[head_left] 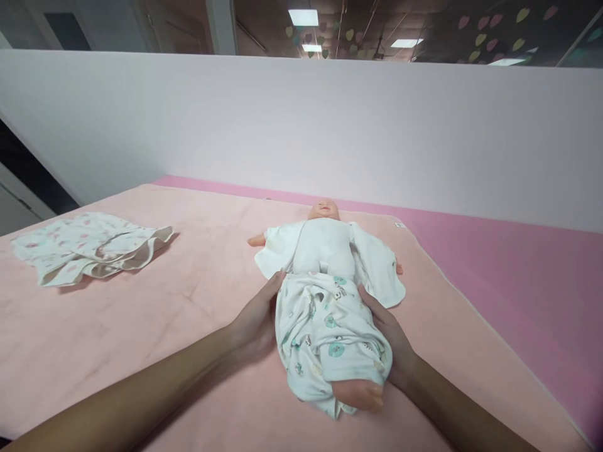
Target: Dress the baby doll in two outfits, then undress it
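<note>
A baby doll (pixel 325 242) lies on its back on a pink blanket (pixel 198 295), head towards the wall. It wears an open white top and white printed trousers (pixel 330 333); one bare foot (pixel 360 395) points at me. My left hand (pixel 257 320) grips the trousers' waist on the doll's left side as I see it. My right hand (pixel 389 342) holds the waist on the other side, its fingers curled round the cloth.
A crumpled printed garment (pixel 89 248) lies on the blanket at far left. The blanket covers a darker pink mat (pixel 518 282) that shows at right. A white partition wall (pixel 301 125) stands behind the mat.
</note>
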The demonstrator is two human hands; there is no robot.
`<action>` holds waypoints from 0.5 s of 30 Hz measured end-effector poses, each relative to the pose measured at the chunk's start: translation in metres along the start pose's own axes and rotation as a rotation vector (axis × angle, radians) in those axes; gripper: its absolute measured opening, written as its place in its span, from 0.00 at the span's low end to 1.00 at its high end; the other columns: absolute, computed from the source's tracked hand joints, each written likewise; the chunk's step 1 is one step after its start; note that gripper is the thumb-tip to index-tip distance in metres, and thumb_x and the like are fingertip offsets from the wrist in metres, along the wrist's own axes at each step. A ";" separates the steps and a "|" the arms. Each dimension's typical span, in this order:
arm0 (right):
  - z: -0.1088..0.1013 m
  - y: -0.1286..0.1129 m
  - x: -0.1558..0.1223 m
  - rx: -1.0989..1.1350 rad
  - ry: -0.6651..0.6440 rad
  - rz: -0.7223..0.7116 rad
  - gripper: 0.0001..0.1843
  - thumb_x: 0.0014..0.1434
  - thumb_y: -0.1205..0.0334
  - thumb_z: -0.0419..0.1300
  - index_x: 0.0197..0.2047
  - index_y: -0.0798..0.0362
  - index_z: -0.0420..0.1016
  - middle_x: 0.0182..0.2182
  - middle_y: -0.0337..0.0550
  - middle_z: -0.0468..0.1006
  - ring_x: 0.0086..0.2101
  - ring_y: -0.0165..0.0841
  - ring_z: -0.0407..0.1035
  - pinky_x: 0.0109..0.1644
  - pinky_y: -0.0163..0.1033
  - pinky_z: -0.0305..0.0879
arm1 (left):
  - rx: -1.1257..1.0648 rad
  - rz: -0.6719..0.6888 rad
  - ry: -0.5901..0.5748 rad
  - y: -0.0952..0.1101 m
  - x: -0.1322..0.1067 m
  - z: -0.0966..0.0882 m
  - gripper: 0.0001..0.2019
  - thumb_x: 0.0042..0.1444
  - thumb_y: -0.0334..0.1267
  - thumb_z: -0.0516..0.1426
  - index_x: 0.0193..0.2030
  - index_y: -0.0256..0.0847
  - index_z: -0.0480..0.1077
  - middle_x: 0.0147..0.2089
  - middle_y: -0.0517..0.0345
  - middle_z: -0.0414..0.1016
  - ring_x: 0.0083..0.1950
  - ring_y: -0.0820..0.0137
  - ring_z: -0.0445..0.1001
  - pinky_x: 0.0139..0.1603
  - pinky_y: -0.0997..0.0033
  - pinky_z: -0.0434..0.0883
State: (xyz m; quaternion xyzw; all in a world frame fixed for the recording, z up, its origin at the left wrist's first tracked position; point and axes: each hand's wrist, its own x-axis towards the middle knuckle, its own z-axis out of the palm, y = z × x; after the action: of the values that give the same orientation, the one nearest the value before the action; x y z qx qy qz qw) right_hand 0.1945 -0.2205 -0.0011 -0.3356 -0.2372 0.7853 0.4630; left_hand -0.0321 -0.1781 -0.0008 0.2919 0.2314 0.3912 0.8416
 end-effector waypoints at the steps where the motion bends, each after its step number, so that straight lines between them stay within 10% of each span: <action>1: 0.000 -0.001 0.000 -0.007 -0.004 -0.013 0.30 0.70 0.43 0.59 0.69 0.48 0.73 0.56 0.48 0.84 0.59 0.49 0.77 0.67 0.56 0.69 | -0.007 -0.016 0.002 0.000 0.002 -0.001 0.33 0.66 0.62 0.57 0.71 0.48 0.68 0.68 0.48 0.76 0.71 0.46 0.71 0.74 0.42 0.65; 11: -0.013 -0.015 0.005 -0.269 0.202 -0.275 0.14 0.57 0.49 0.72 0.31 0.47 0.76 0.31 0.40 0.81 0.41 0.46 0.76 0.52 0.50 0.73 | 0.297 0.011 0.130 0.013 0.006 -0.010 0.24 0.59 0.55 0.65 0.55 0.41 0.80 0.51 0.45 0.84 0.59 0.44 0.80 0.60 0.46 0.75; 15: -0.012 -0.035 0.010 -0.334 0.243 -0.387 0.14 0.57 0.48 0.71 0.32 0.46 0.75 0.30 0.41 0.79 0.40 0.46 0.74 0.50 0.50 0.72 | 0.479 0.106 0.170 0.040 0.018 -0.008 0.20 0.53 0.54 0.69 0.42 0.39 0.80 0.40 0.46 0.83 0.48 0.48 0.81 0.49 0.52 0.76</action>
State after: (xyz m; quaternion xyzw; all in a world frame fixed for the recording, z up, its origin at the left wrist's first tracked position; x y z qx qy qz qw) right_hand 0.2195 -0.1952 0.0118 -0.4472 -0.3659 0.5864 0.5677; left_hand -0.0478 -0.1408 0.0170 0.4609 0.3716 0.3918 0.7043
